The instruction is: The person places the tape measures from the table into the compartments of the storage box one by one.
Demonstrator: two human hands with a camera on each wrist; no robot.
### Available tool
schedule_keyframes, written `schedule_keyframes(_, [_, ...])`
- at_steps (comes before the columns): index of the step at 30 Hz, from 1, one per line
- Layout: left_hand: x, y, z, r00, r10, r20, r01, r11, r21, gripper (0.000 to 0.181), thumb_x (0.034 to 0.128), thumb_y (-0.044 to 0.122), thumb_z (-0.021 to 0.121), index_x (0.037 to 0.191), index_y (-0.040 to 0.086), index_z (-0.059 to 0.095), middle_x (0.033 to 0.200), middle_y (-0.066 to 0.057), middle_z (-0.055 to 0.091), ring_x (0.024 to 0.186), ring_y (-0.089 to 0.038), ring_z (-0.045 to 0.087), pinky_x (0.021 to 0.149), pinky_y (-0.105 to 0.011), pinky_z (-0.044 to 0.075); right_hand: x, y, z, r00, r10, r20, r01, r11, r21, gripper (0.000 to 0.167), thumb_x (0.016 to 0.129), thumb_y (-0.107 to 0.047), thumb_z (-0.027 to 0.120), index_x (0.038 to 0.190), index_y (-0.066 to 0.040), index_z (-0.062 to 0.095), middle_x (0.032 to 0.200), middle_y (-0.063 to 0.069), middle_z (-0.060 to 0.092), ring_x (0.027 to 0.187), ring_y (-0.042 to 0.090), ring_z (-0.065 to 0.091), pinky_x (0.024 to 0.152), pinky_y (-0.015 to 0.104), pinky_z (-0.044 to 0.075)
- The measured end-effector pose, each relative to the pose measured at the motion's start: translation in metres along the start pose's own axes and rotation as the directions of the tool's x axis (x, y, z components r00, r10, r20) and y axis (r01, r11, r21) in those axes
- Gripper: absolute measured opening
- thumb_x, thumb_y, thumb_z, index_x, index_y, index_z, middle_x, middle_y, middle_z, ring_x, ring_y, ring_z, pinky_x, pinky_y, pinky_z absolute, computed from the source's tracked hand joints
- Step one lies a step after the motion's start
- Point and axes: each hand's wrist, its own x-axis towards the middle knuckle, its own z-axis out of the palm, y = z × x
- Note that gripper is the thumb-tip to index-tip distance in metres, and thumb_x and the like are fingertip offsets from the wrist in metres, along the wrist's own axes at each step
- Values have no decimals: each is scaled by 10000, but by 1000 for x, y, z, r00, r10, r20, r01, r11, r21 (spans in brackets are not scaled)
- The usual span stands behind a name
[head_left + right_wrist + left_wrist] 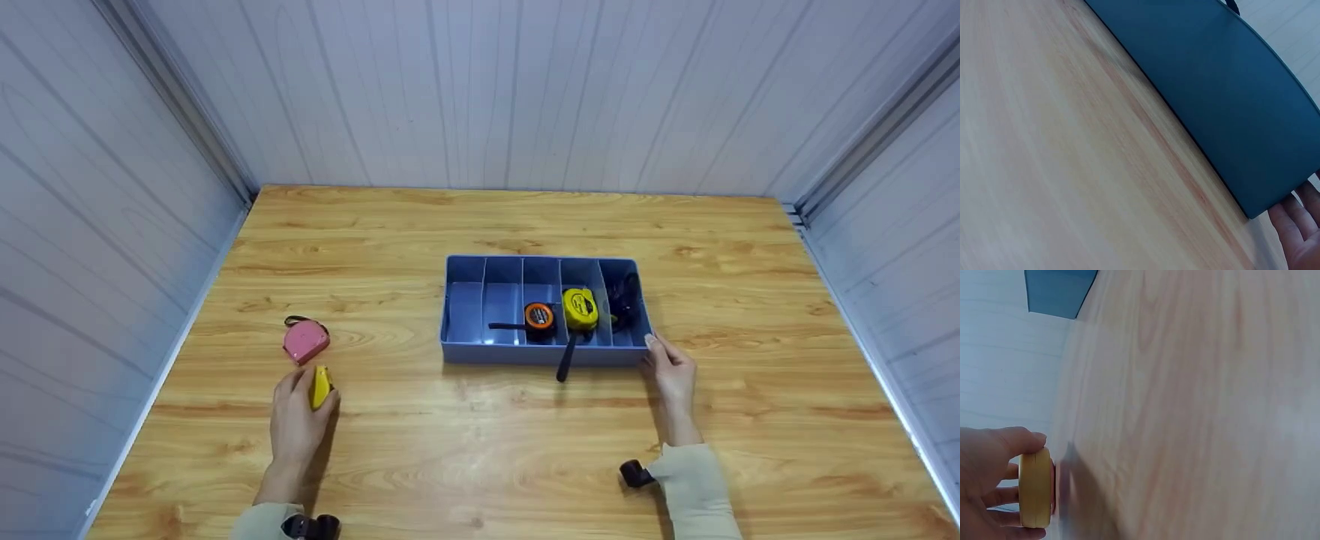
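Observation:
My left hand (296, 420) holds a yellow tape measure (322, 387) at the left of the table, its thumb and fingers on opposite edges of the case (1035, 489) in the left wrist view. Just beyond it lies a pink tape measure (306, 342) with a black strap. At the right, my right hand (673, 375) grips the front right corner of a blue-grey divided box (540, 355); the right wrist view shows fingers (1292, 216) against its end. Inside the box are an orange and black tape measure (539, 318) and a larger yellow tape measure (580, 309).
Dark objects (624, 300), hard to make out, lie in the box's rightmost compartment. A black strap (566, 360) hangs over the front wall. Pale panels (480, 97) border the wooden table (480, 435) at the back and both sides.

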Motion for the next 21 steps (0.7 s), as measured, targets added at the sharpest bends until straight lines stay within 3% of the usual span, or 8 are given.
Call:
schedule_keyframes(7, [2,11,0,1000,16,-20,-17,1000,-10,524,777,117,666,1220,-89,476,1186,-248,435,1111,-368,373,903,-497,344,0,-1,1,1000,16,-12,-17,998,-68,400,831,-209,620,1153,21,562,1038,0,599,859,76,596,714,269,503])
schedule_keyframes(11, [2,19,-1,1000,18,-16,-18,1000,-20,527,785,123,659,1233,-78,469,1203,-237,426,1121,-357,365,905,-495,342,3,4,-1,999,45,4,-45,999,21,338,794,-226,666,1093,-72,631,1062,16,602,874,74,592,710,241,498])
schedule_keyframes(14, [3,25,0,1000,18,-8,-18,1000,-26,529,794,132,653,1243,-72,461,1209,-221,423,1121,-343,370,907,-484,348,4,6,-2,999,44,4,-45,996,79,257,770,-218,692,1013,-136,677,972,-41,633,850,64,600,700,232,498])
schedule_keyframes(21, [8,38,0,995,75,-59,-77,996,-42,519,773,144,678,1206,-80,499,1164,-216,462,1066,-333,419,870,-464,390,-1,-2,2,999,39,-10,-38,998,44,96,794,-183,666,837,-268,674,836,-133,634,804,48,605,752,278,493])
